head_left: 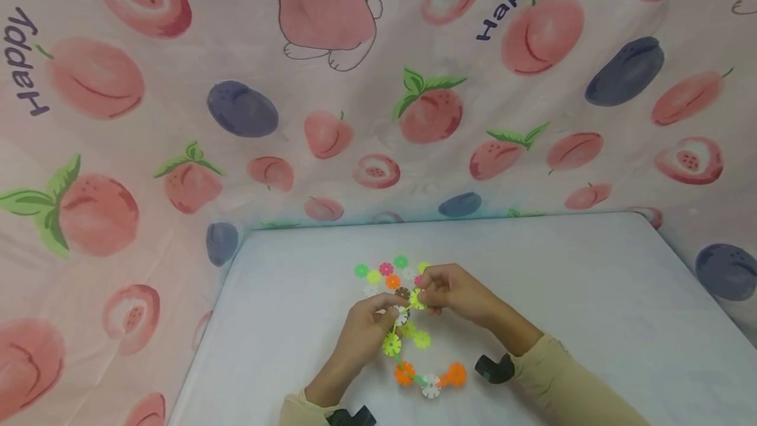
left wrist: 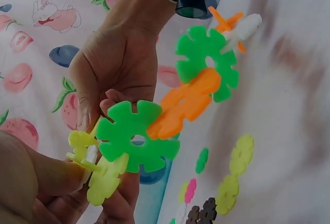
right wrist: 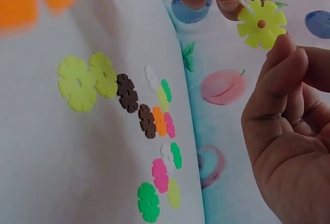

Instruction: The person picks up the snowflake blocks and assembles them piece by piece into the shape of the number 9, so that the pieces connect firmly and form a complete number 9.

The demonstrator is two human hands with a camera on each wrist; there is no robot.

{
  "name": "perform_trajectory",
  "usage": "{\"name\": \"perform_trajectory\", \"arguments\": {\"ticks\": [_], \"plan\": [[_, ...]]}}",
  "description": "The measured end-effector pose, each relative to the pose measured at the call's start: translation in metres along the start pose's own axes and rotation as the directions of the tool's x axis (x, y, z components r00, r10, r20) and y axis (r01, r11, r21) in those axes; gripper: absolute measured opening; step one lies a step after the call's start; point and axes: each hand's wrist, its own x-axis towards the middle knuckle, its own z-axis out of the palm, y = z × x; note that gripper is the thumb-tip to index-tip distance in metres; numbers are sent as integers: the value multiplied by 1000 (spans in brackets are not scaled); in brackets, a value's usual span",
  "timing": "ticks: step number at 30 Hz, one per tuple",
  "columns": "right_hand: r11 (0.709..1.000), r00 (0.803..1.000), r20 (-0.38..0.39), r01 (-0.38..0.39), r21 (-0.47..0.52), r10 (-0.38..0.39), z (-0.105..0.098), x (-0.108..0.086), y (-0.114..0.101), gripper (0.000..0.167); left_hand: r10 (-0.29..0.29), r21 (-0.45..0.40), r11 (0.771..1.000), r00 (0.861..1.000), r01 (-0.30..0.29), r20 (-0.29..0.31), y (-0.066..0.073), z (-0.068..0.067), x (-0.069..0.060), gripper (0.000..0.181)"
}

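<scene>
A chain of slotted flower-shaped plastic discs hangs between both hands above the table. My left hand [head_left: 368, 329] pinches its upper end near a white disc [head_left: 402, 315]. At the very end, a yellow disc [right wrist: 261, 23] is joined to the white one and pinched between the thumb and finger of my right hand [head_left: 464, 293]. Lower down come another yellow disc [head_left: 391, 344], a green disc [left wrist: 137, 136], an orange disc [left wrist: 185, 103], a second green disc [left wrist: 193, 59], a white disc [head_left: 431, 386] and an orange end piece [head_left: 457, 375]. Fingers partly hide the upper joints.
Loose discs lie on the white table [head_left: 284, 294] beyond the hands, among them green [head_left: 361, 271], pink [right wrist: 160, 175], orange [head_left: 393, 281] and brown [right wrist: 128, 93] ones. Two yellow discs [right wrist: 77, 84] lie nearer. A fruit-print cloth [head_left: 355, 91] hangs behind the table.
</scene>
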Motion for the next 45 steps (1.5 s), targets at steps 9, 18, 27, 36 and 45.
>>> {"name": "perform_trajectory", "arguments": {"ticks": [9, 18, 27, 36, 45], "plan": [[998, 1000, -2, -28, -47, 28, -1, 3, 5, 14, -24, -66, 997, 998, 28, 55, -3, -3, 1, 22], [990, 994, -84, -82, -113, 73, -15, 7, 14, 18, -28, -159, 986, 991, 49, 129, -1, -9, 0, 25], [933, 972, -218, -160, -323, 91, -32, 13, 41, 20, -69, -192, 978, 993, 86, 94, 0, -13, -1, 27], [832, 972, -226, -174, -527, 60, -35, 18, 65, 16, -73, -213, 973, 993, 91, 94, 2, -14, -1, 26], [800, 984, -164, -149, -581, 64, -39, 23, 68, 20, -44, -248, 966, 992, 71, 115, -2, -12, -1, 23]]}}
